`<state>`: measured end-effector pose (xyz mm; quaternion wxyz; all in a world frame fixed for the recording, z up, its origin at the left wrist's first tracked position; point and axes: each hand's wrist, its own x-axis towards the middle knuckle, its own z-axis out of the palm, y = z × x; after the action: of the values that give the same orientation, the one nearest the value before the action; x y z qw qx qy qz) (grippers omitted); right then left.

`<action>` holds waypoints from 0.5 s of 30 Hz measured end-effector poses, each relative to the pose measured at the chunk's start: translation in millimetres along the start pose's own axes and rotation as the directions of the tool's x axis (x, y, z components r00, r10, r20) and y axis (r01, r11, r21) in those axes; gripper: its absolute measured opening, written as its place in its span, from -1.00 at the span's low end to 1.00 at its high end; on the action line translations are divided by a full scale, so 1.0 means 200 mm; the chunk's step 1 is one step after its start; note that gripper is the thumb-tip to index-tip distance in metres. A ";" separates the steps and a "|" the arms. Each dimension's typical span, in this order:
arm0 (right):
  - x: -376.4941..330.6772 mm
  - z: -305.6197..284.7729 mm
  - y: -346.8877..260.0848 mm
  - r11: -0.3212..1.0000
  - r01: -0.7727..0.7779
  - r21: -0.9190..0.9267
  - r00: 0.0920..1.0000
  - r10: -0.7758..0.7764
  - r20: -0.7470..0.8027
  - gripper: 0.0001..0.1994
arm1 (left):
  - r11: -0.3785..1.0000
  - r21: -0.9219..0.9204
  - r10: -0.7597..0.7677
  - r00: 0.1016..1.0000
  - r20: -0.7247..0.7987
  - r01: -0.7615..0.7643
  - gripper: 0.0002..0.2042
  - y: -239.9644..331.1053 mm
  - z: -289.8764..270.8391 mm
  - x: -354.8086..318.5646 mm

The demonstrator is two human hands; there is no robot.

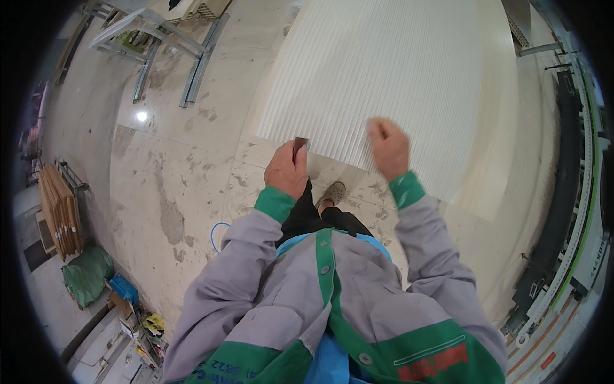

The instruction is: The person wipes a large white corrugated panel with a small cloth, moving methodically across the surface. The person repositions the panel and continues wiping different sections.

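Observation:
My left hand [286,171] is closed round a small, flat, dark reddish-brown piece [300,146], its end standing out past the thumb. Just beyond that hand lies the near edge of a large white panel with fine ribs [377,70]. Over the panel's near edge, my right hand [391,151] is curled with the fingers drawn together. It is slightly smeared by motion, and whatever it may hold cannot be made out. A wide gap separates the two hands.
A metal frame [150,32] stands at the far left. Brown boards [59,208] and a green sack [87,275] sit along the left side. A long machine rail [566,128] runs down the right. My shoe [334,192] is on the stained floor [185,173] near the panel.

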<state>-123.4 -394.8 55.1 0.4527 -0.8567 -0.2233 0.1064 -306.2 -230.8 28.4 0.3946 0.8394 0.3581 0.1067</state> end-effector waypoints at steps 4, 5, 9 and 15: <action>0.43 -0.17 0.25 0.971 -0.030 -0.239 0.983 -0.015 -0.185 -0.72 | 0.980 0.198 0.020 1.000 -0.015 -0.017 -0.65 0.02 0.03 0.07; 0.52 -0.22 0.31 0.940 -0.055 -0.337 0.978 -0.018 -0.208 -0.70 | 0.976 0.216 -0.020 1.000 0.004 0.019 -0.65 0.02 0.03 0.08; 0.79 -0.34 0.52 0.695 -0.181 -0.696 0.961 -0.027 -0.277 -0.61 | 0.949 0.314 0.014 0.999 0.037 -0.025 -0.70 0.06 0.03 0.08; 0.87 -0.32 0.67 0.673 -0.152 -0.724 0.940 -0.128 -0.316 -0.52 | 0.918 0.392 0.061 0.998 -0.016 -0.050 -0.76 0.18 0.13 0.28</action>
<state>92.8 -424.5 -15.0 0.0979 -0.9723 -0.1596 -0.1402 -235.0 -222.1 31.1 0.2107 0.9096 0.3536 0.0557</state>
